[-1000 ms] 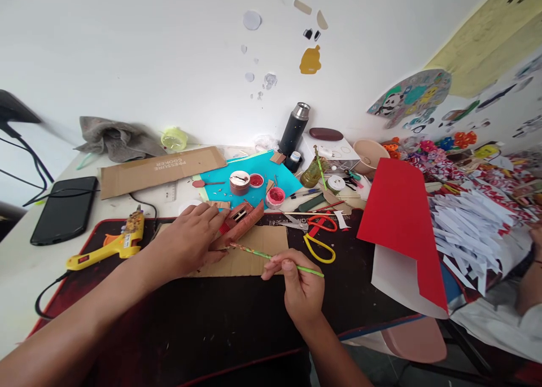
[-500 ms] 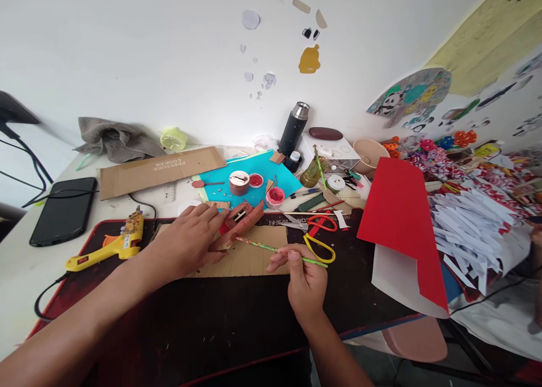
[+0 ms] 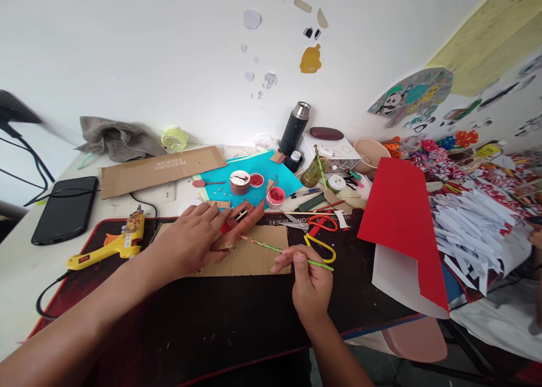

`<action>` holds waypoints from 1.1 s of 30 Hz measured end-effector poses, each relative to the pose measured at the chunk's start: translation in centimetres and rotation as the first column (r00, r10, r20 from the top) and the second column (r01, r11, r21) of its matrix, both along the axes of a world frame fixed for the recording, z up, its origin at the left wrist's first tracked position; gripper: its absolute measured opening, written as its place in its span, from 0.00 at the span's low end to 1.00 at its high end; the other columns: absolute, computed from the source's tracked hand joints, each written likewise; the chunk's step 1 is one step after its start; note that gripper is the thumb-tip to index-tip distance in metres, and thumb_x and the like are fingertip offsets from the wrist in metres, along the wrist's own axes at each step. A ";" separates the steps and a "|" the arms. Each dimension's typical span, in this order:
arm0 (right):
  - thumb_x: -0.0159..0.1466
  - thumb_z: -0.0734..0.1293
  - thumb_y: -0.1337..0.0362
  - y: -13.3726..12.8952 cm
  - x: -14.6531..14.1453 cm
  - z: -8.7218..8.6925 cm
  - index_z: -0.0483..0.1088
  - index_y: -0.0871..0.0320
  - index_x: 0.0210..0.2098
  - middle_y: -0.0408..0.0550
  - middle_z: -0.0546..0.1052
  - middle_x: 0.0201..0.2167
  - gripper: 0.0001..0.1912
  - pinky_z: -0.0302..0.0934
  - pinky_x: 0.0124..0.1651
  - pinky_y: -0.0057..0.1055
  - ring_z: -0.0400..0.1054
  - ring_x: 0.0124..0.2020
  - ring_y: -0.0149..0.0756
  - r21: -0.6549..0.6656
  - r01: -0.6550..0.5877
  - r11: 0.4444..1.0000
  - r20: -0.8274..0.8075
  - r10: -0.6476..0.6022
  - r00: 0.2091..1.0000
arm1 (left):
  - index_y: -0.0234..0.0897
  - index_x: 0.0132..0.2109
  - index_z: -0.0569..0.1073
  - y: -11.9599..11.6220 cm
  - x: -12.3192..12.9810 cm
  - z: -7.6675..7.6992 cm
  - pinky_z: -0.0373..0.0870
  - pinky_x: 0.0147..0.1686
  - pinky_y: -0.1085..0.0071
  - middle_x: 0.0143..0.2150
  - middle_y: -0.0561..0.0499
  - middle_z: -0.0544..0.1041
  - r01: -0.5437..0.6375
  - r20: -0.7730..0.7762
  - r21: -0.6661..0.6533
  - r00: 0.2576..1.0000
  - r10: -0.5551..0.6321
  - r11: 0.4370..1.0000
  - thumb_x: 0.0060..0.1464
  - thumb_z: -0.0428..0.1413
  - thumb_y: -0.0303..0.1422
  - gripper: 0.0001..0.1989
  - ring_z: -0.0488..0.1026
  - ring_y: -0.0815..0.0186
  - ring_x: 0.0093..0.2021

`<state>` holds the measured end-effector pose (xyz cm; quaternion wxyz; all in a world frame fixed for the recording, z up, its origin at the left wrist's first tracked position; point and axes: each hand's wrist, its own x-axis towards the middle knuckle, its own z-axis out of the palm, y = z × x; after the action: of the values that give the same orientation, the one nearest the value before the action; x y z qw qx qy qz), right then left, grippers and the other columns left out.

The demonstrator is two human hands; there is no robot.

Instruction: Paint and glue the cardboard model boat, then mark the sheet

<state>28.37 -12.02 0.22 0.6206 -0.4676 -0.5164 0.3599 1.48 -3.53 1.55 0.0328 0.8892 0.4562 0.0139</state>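
My left hand (image 3: 197, 231) is closed around a reddish-brown painted cardboard piece (image 3: 245, 223) with a black-and-white detail on it; part of the piece is hidden under my fingers. In my right hand (image 3: 311, 279) is a slim green paintbrush (image 3: 271, 247), pinched between thumb and fingers. Its tip points left and meets or nearly meets the near edge of the painted piece; I cannot tell which. Beneath both lies a flat sheet of brown cardboard (image 3: 262, 262). Just beyond stand an open pot of red paint (image 3: 276, 196) and a brown pot with a whitish top (image 3: 240, 183).
Scissors (image 3: 320, 246) with red and yellow handles lie beside my right hand. A yellow glue gun (image 3: 112, 246) and a black phone (image 3: 64, 211) are at left. Red card (image 3: 396, 212) and white paper strips (image 3: 474, 223) lie at right. A black flask (image 3: 295, 130) stands behind.
My right hand and the paintbrush have shifted slightly to the right, and the brush tip has slid right along the painted piece. My left hand keeps its hold.
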 end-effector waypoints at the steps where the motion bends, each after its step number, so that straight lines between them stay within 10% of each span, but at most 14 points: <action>1: 0.80 0.67 0.51 -0.1 0.0 0.1 0.82 0.54 0.39 0.46 0.86 0.30 0.19 0.78 0.29 0.31 0.83 0.23 0.37 0.012 -0.014 1.000 0.004 0.014 1.000 | 0.33 0.74 0.67 0.0 0.1 0.1 0.66 0.68 0.48 0.67 0.32 0.78 0.001 -0.001 0.005 1.000 -0.001 1.000 0.65 0.62 0.49 0.39 0.71 0.39 0.70; 33: 0.82 0.65 0.58 -1.1 0.1 0.2 0.82 0.53 0.43 0.44 0.87 0.31 0.15 0.78 0.35 0.29 0.84 0.27 0.35 0.095 -0.084 0.992 0.103 0.074 0.992 | 0.32 0.77 0.58 -1.0 0.7 -1.2 0.69 0.62 0.49 0.67 0.31 0.78 0.045 0.094 0.270 0.993 -0.073 0.962 0.66 0.63 0.46 0.42 0.74 0.39 0.66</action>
<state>28.48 -13.12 0.39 0.6019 -0.4328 -0.5818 0.3346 2.15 -4.52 0.31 -0.0636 0.8968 0.4210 0.1205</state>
